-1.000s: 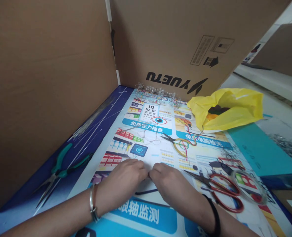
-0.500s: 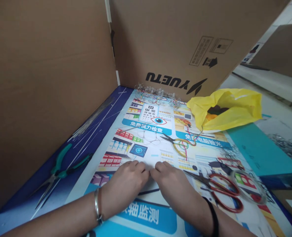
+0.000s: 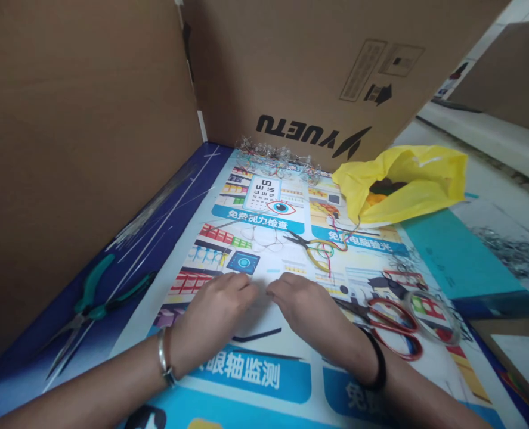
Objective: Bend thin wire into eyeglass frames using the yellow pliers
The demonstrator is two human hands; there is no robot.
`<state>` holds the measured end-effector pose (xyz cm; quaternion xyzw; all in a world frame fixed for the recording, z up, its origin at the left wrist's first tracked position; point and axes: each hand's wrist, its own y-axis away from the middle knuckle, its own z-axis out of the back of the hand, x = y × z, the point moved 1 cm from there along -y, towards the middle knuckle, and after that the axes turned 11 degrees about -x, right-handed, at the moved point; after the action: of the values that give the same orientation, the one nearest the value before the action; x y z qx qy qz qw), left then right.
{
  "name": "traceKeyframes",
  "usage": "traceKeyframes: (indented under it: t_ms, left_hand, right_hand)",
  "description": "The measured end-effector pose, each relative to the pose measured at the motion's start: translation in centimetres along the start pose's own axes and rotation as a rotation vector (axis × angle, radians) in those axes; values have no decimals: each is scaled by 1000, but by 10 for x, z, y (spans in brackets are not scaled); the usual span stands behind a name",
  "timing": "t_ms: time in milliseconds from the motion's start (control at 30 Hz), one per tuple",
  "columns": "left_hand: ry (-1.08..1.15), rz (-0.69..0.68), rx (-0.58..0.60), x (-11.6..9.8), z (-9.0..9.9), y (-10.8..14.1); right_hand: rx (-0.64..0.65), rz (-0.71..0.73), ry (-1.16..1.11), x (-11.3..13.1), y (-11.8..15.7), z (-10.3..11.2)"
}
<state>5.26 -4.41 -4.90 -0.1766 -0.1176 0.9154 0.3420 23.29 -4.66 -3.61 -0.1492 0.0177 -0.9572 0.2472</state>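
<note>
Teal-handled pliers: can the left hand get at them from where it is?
Probably yes: the teal-handled pliers lie to the left of the left hand, handles spread, with nothing seen on top or between. The hand is curled, though, and whether it holds something can't be made out.

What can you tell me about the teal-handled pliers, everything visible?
The pliers have two teal handles, spread wide apart, and long, slim, metal-looking jaws tapering toward the picture's lower left. They lie on the blue surface, left of the printed sheet, with a pale line running beneath. Neither the left hand nor the right hand touches them.
</note>
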Motion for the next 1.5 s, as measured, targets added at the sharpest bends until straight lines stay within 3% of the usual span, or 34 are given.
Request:
traceKeyframes:
  t_ms: [200,367,433,533,967,1067,1167,1233,1333,1367,1500]
  left_hand:
    - [395,253,-116,13,-4,-5]
    - [820,709,-127,12,-10,-7]
    - [971,832,-110,9,-13,-6]
    - [1104,877,-120,1,-13,-7]
    - [1255,864,-133,-5,-17,-7]
    - [1204,876,-96,-3,-15,-8]
    - [1117,815,-47,5,-6,-12]
    - [1008,757,-137,16,3,-15]
    - [843,781,-387,39,13,-18]
    - [809,790,-471,47,14,-19]
    - [797,892,-600,74,3,-19]
  right_hand:
    - [-101,-246,-565,-14,-9,-9]
    - [-93,-528,-1261,-12,-9,-22]
    - [-142,-557,-1370,-7,-8,-25]
    - [-214,-572,-1434,-2,-8,-29]
    - [-281,-575,-1440,1,-8,-35]
    - [-214,-550,-1323,-8,-10,-33]
    - [-167,-508,-1046,-23,-14,-28]
    - [-234,-444,-780,-34,-17,-23]
    - [-288,-383,-465,-43,-21,-20]
    - [-286,-366,-403,-44,-22,-21]
    - [-273,-325,-299,-44,-24,-25]
